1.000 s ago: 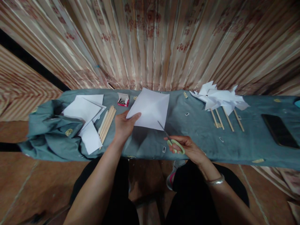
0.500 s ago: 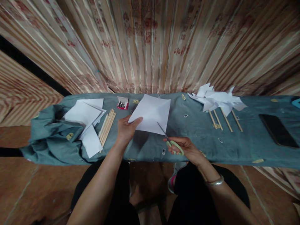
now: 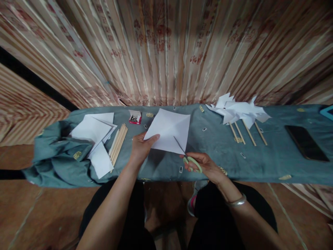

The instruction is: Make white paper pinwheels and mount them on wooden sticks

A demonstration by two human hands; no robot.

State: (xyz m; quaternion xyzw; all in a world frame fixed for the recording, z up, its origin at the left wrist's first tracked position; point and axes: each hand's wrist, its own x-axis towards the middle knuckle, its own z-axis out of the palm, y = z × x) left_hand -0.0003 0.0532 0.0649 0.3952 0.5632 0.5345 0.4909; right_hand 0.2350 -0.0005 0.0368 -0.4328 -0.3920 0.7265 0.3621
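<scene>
Left hand: the left hand pinches the near left corner of a white paper square, thumb on top, holding it tilted just above the desk.
Right hand: the right hand has its fingers closed through the green handles of the scissors — the blades lie on the sheet's near right corner, pointing up and left.
Paper square: creased along its diagonals, at the middle of the desk, in front of the person.
Left side: a stack of white sheets and a bundle of wooden sticks just beside it — a small red box of pins sits behind.
Right side: finished paper pinwheels on sticks, and further right a dark phone.
Cover: a blue-grey cloth drapes the desk.
</scene>
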